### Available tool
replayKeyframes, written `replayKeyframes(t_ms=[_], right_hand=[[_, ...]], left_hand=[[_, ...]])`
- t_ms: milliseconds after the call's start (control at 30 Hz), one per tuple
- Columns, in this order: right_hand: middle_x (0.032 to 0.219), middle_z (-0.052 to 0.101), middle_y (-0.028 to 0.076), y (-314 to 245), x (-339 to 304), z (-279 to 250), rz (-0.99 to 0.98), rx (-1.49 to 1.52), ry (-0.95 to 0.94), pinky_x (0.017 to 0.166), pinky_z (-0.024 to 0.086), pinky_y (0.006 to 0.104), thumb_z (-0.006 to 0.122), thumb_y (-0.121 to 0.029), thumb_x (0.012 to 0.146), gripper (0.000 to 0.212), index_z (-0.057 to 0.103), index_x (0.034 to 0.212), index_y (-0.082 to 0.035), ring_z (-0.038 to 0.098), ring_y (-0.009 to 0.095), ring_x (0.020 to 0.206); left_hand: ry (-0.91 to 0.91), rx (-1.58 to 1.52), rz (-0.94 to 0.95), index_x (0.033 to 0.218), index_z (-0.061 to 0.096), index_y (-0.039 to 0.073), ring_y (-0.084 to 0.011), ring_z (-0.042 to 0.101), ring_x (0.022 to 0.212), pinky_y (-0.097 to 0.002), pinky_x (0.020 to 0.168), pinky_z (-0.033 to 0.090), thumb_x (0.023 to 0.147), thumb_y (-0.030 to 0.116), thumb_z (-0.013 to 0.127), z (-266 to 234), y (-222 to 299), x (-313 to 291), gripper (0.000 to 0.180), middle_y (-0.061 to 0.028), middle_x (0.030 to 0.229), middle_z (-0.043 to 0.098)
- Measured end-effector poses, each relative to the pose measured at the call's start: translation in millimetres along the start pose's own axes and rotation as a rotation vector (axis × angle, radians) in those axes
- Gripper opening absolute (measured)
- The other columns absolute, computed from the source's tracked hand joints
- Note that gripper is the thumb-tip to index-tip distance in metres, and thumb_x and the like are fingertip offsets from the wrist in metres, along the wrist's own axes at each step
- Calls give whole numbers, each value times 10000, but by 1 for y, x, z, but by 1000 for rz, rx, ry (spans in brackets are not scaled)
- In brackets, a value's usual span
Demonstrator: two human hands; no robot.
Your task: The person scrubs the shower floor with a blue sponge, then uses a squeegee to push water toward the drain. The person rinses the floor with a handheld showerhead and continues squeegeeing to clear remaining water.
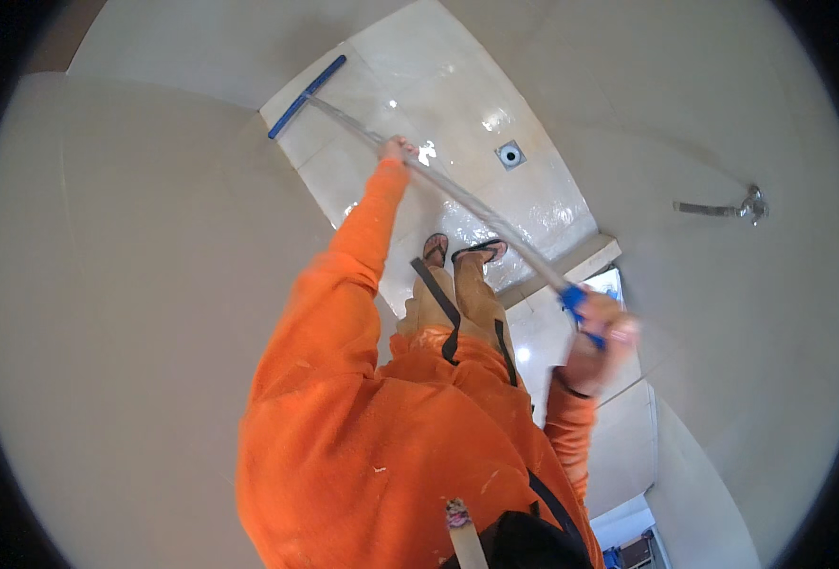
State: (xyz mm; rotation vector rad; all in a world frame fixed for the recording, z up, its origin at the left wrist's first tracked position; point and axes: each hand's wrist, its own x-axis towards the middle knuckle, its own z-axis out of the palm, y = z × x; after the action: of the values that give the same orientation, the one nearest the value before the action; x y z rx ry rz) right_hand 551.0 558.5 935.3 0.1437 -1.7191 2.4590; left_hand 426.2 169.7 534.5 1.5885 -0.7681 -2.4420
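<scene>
- One squeegee [476, 210] runs through your left grip [398, 150], closed round its pole [457, 195].
- Your right grip [604, 327] wraps the blue handle [572, 298].
- The blue blade [307, 97] lies ahead-left of your left grip; a drain [510, 155], right of it.

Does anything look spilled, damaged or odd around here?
The wet floor around the drain fits the squeegee. The oddity: a whitish stick with a burnt-looking tip, perhaps a cigarette, at the lower edge, seemingly unrelated to the floor work.
</scene>
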Motion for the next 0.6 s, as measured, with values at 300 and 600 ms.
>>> replayKeyframes(t_ms=[300, 600], right_hand=[[670, 556, 99, 55, -35, 43, -48, 14, -190, 887, 462, 564, 494, -38, 931, 106, 563, 851, -37, 567, 273, 719], [503, 431, -33, -202, 96, -146, -206, -37, -385, 490, 395, 296, 371, -249, 964, 377, 408, 595, -184, 425, 105, 446]], left_hand=[[36, 764, -145, 1249, 396, 45, -345, 681, 789, -473, 548, 625, 891, 169, 555, -10, 35, -29, 411, -178, 1037, 602], [-471, 2162, 336, 827, 679, 91, -236, 700, 749, -413, 597, 556, 750, 305, 801, -29, -200, -23, 258, -84, 861, 694]])
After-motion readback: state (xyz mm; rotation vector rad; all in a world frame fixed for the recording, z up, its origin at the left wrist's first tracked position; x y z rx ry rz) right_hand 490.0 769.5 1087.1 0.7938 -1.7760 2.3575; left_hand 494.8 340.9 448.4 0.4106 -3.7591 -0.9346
